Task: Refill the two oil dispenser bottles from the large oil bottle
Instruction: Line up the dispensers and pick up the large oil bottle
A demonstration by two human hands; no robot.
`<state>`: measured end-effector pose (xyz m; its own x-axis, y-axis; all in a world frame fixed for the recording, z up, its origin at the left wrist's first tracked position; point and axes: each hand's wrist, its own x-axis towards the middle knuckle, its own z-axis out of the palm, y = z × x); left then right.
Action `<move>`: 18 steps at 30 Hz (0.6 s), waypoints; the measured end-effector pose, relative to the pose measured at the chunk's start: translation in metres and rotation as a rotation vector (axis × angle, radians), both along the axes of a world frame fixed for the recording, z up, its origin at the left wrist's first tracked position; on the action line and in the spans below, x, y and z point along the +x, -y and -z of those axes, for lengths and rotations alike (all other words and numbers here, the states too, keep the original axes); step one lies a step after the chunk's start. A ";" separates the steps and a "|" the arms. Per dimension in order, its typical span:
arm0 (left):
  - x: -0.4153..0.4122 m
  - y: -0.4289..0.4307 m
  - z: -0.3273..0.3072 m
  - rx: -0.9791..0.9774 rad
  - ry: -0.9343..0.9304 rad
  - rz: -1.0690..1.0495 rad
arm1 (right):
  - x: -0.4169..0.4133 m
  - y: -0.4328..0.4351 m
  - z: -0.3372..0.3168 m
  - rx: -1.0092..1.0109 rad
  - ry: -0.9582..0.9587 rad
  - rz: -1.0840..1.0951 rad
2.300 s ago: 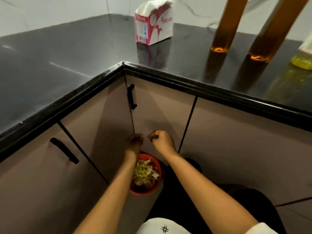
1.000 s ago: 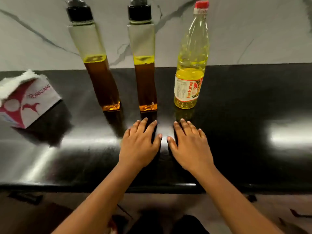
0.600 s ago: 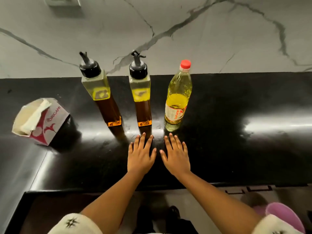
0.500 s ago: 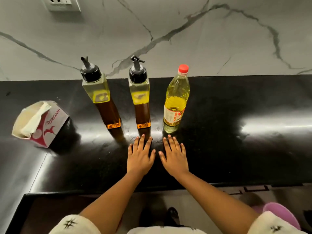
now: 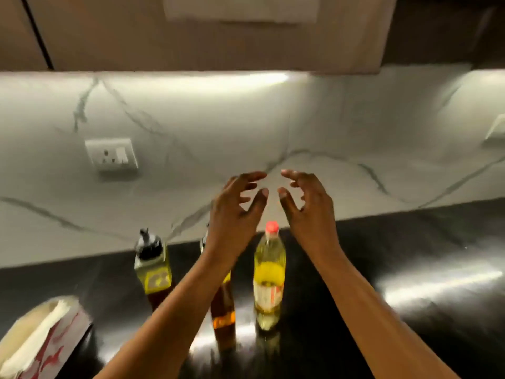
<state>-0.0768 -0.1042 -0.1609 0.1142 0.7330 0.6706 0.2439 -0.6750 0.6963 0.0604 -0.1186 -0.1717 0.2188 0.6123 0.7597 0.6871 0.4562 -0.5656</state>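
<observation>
Head view is showing the left hand (image 5: pixel 232 214) and right hand (image 5: pixel 308 212) hovering apart, fingers (image 5: pixel 251 177) spread, loosely curled, gripping nothing. The large oil bottle (image 5: pixel 269 274) is standing on the bench (image 5: pixel 410 269) below, between them, with the dispenser bottles (image 5: pixel 153 272) to its left.

You've got a tissue box (image 5: pixel 41 340) at the counter's (image 5: pixel 410 242) left, near its front edge; a socket (image 5: pixel 111 154) on the marble wall (image 5: pixel 328 119) behind.

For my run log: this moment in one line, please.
left hand open, empty | right hand open, empty | large oil bottle capped, upright | left dispenser bottle, middle dispenser bottle untouched
</observation>
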 end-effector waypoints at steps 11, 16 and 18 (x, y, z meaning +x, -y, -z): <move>0.061 -0.056 -0.146 -0.741 0.778 0.548 | 0.036 -0.051 -0.143 -0.208 -1.259 -0.519; 0.076 -0.069 -0.160 -0.759 0.913 0.609 | 0.050 -0.066 -0.157 -0.160 -1.343 -0.591; 0.082 -0.069 -0.163 -0.748 0.938 0.608 | 0.056 -0.067 -0.159 -0.125 -1.357 -0.633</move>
<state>0.0053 -0.0351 0.0023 0.2716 0.9524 0.1382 -0.7251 0.1080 0.6802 0.1168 -0.0515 -0.0128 0.3754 0.9163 0.1396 -0.6635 0.3709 -0.6498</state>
